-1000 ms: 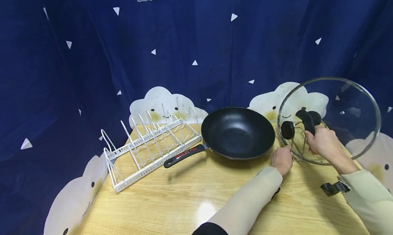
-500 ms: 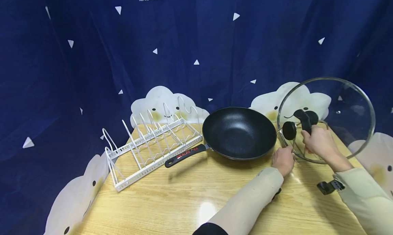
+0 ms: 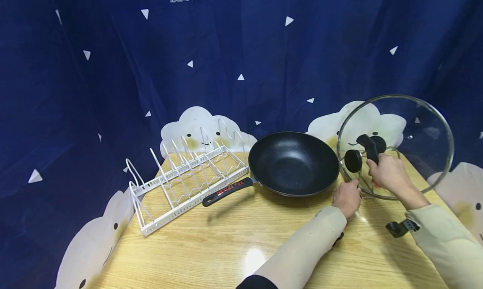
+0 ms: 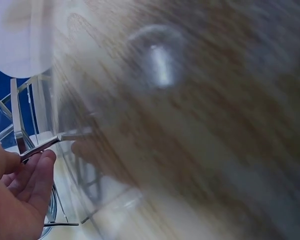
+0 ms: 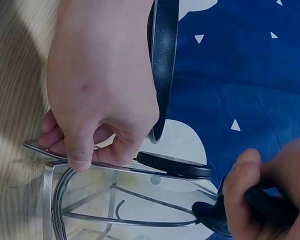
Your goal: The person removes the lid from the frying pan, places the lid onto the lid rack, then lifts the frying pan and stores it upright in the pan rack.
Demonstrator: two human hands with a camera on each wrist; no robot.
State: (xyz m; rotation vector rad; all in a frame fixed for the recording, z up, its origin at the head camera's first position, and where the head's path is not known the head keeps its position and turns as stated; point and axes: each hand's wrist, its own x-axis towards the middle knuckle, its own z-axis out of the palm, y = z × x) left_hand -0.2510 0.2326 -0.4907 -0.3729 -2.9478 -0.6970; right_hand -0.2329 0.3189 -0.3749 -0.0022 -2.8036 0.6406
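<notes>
My left hand pinches a wire rod of a small metal lid stand between thumb and fingers, low at the table beside the wok. The right hand grips the black handle of a large clear glass lid with a metal rim. That lid stands nearly upright and overlaps the stand in the head view. A round black disc sits at the stand's left side, just above the left hand. In the left wrist view, the thumb and fingers of the left hand close on the rod, next to the glass.
A black wok rests just left of the stand, its long handle pointing left. Farther left is a white wire rack with upright loops. Behind the wooden table hangs a blue curtain with white clouds.
The glass lid and the right hand on its handle have shifted a little to the left. The left hand stays on the stand; wok and rack are unmoved.
</notes>
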